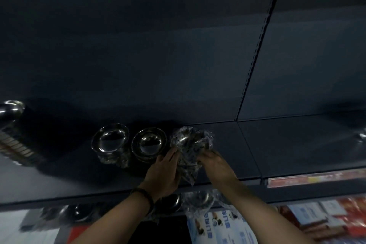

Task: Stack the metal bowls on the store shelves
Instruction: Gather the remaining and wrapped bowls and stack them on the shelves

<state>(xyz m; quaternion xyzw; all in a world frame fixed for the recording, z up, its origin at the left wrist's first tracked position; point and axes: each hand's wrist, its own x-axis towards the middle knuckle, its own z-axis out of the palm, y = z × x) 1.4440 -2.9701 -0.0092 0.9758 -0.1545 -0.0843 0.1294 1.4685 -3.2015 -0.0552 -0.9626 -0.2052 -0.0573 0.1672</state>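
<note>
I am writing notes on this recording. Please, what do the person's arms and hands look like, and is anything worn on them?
Both forearms are bare, with no sleeves in view, and both hands are bare, without gloves. The left hand has a dark beaded bracelet around its wrist. The right hand and its wrist show no band, watch or ring that can be made out in this dim light.

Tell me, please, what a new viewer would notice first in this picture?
First, the two hands, left hand and right hand, closing from both sides on a plastic-wrapped bundle of bowls at the middle of the dark shelf. Next, two shiny stacks of metal bowls stand just left of it, bright against the dark back panel.
</note>
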